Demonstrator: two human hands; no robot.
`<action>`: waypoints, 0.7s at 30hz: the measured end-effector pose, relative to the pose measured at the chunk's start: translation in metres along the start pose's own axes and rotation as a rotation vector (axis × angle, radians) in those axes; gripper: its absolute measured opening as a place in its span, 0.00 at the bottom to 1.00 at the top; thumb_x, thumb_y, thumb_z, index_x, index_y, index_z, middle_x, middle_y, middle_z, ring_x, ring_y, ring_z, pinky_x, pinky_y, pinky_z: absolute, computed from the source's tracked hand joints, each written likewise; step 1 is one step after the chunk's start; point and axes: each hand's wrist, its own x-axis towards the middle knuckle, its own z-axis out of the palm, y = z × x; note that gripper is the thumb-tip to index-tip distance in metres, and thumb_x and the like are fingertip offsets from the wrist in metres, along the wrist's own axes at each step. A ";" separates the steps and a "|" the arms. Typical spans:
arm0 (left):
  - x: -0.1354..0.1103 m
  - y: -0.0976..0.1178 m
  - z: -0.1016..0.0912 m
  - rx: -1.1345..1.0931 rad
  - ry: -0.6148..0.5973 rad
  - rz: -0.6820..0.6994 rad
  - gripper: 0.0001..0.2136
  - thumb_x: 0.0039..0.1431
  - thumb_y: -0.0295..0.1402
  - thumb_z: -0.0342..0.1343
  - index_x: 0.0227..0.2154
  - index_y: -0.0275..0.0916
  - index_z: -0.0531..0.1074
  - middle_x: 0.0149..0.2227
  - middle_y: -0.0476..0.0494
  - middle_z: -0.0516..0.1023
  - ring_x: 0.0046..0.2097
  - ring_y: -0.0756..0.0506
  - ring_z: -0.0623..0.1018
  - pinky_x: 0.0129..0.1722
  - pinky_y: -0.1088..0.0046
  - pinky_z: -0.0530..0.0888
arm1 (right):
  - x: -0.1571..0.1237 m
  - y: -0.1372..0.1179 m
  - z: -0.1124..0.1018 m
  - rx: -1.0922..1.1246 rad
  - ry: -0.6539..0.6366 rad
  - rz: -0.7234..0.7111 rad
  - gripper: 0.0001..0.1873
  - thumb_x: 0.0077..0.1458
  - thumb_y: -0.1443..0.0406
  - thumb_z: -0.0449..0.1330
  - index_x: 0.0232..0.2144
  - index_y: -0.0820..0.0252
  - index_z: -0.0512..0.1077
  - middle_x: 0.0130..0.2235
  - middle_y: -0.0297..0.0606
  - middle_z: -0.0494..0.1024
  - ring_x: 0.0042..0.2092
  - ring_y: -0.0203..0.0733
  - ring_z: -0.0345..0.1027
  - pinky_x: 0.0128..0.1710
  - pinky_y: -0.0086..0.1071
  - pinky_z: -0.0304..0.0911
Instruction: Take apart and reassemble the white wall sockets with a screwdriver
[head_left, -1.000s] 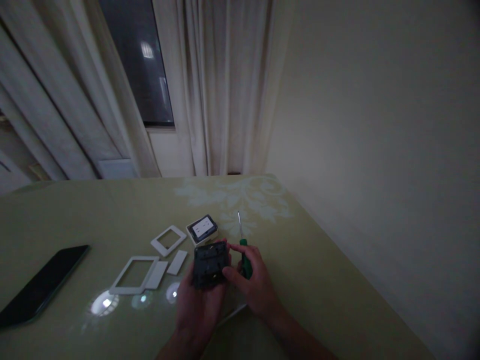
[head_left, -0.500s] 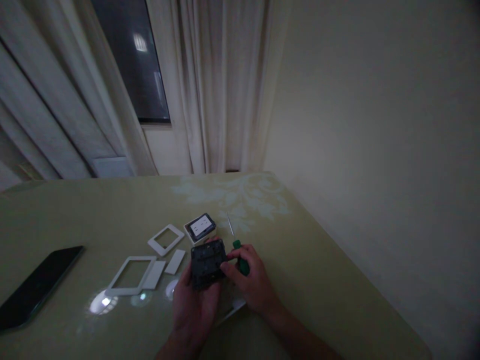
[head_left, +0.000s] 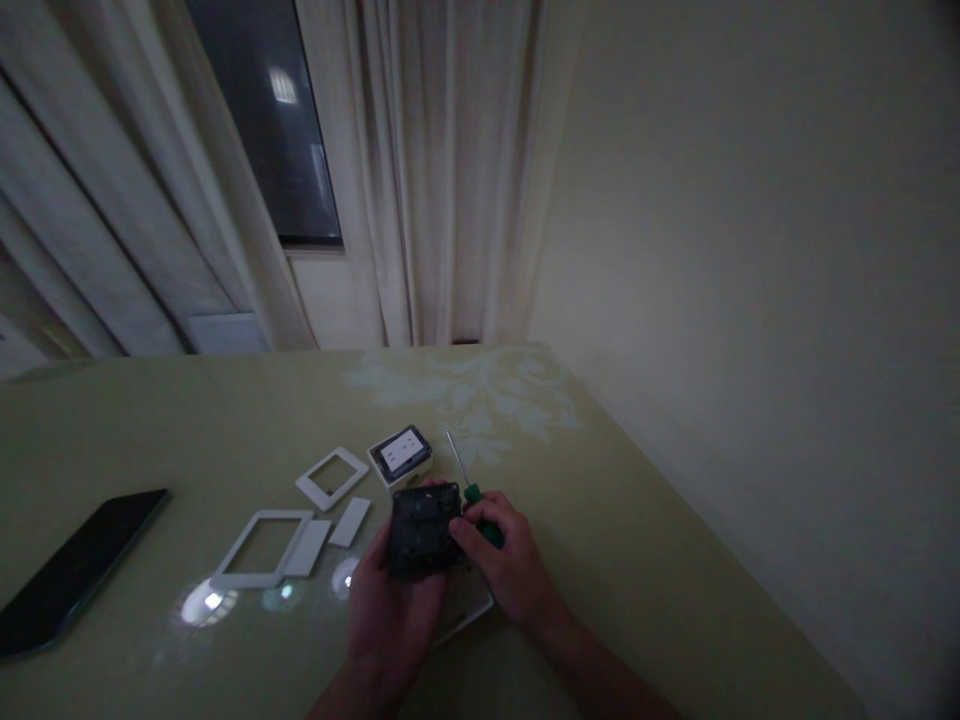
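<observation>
My left hand (head_left: 395, 610) is closed round a black rectangular plastic part (head_left: 424, 532), perhaps the inner body of a switch or socket, and holds it tilted above the table. My right hand (head_left: 512, 560) has a screwdriver (head_left: 472, 494) with a green handle tucked in its fingers, the metal shaft pointing away from me. The right thumb and a finger also touch the right edge of the black part; whether they pinch something small there is hidden. Just beyond the hands stands a white box with a socket (head_left: 401, 455) in its top. Below them lies a partly covered pale piece (head_left: 474, 597).
Left of my hands lie two white frames (head_left: 220, 580) (head_left: 313, 495) and two white flat plates (head_left: 308, 550) (head_left: 350, 522). A dark phone or tablet (head_left: 82, 570) is at the far left of the green table (head_left: 637, 560). A wall runs along the table's right side.
The black part and both hands have shifted slightly right, and the part has turned a little. More of the pale piece beneath shows. The screwdriver's tip has swung slightly left.
</observation>
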 end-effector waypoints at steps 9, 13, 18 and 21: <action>-0.001 -0.005 -0.003 -0.038 -0.011 -0.029 0.20 0.75 0.32 0.47 0.56 0.37 0.82 0.51 0.34 0.88 0.58 0.37 0.84 0.66 0.55 0.76 | -0.002 -0.004 0.002 0.084 -0.012 0.068 0.21 0.47 0.48 0.74 0.30 0.58 0.77 0.39 0.37 0.75 0.43 0.48 0.71 0.46 0.37 0.65; 0.000 -0.008 -0.006 -0.097 -0.059 -0.007 0.20 0.74 0.31 0.46 0.51 0.37 0.85 0.49 0.33 0.88 0.55 0.37 0.86 0.61 0.58 0.80 | 0.000 -0.002 0.003 0.219 0.009 0.236 0.26 0.40 0.45 0.78 0.29 0.58 0.78 0.34 0.35 0.77 0.40 0.48 0.71 0.41 0.36 0.66; 0.003 -0.011 -0.015 -0.105 -0.093 0.003 0.20 0.72 0.29 0.47 0.46 0.35 0.87 0.48 0.30 0.89 0.53 0.36 0.87 0.57 0.58 0.82 | 0.000 0.002 0.006 0.400 0.021 0.416 0.29 0.35 0.46 0.81 0.31 0.58 0.80 0.31 0.35 0.78 0.37 0.47 0.73 0.37 0.35 0.67; 0.002 -0.011 -0.017 -0.110 -0.071 -0.027 0.20 0.72 0.28 0.47 0.50 0.36 0.86 0.49 0.30 0.89 0.53 0.36 0.87 0.60 0.57 0.80 | -0.001 0.002 0.006 0.441 0.011 0.432 0.27 0.35 0.48 0.82 0.30 0.58 0.79 0.29 0.34 0.78 0.36 0.46 0.73 0.37 0.35 0.67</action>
